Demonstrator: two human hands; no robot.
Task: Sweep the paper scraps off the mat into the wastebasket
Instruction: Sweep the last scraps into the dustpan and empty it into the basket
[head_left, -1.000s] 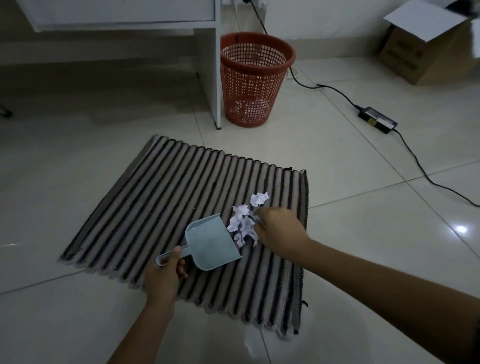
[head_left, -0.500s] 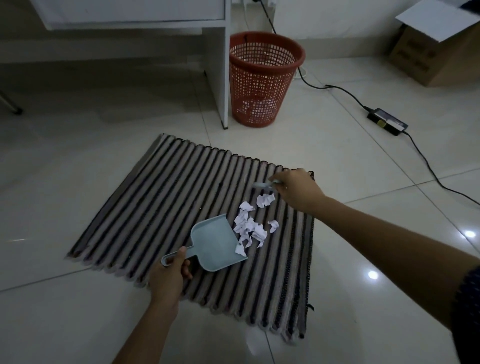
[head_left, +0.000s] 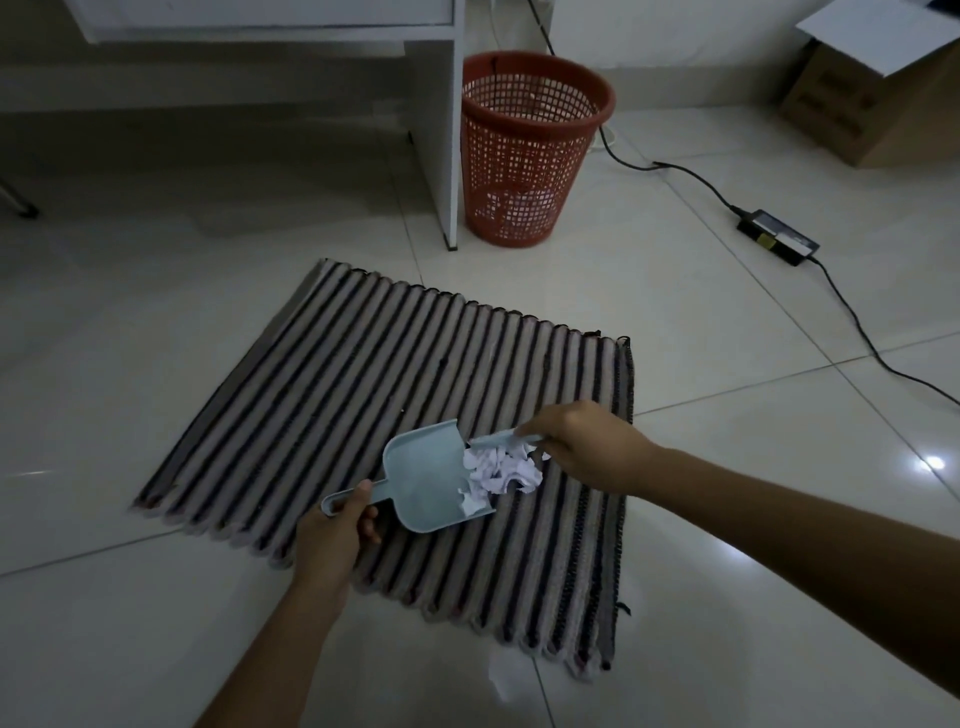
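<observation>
A striped mat (head_left: 322, 395) lies on the tiled floor. My left hand (head_left: 332, 540) grips the handle of a light blue dustpan (head_left: 421, 483) resting on the mat. White paper scraps (head_left: 501, 470) are bunched at the pan's open mouth, some on its lip. My right hand (head_left: 582, 447) holds a small light blue brush (head_left: 493, 440) just behind the scraps, pressed against the pile. The red mesh wastebasket (head_left: 535, 150) stands beyond the mat's far edge, with some paper inside it.
A white desk leg (head_left: 451, 135) stands just left of the wastebasket. A black power adapter (head_left: 777, 243) and its cable (head_left: 857, 327) trail across the floor at right. A cardboard box (head_left: 872, 98) sits far right.
My right hand pulled back from the mat's far right edge toward the dustpan, sweeping the scattered scraps into one pile at its mouth. The dustpan stayed roughly in place.
</observation>
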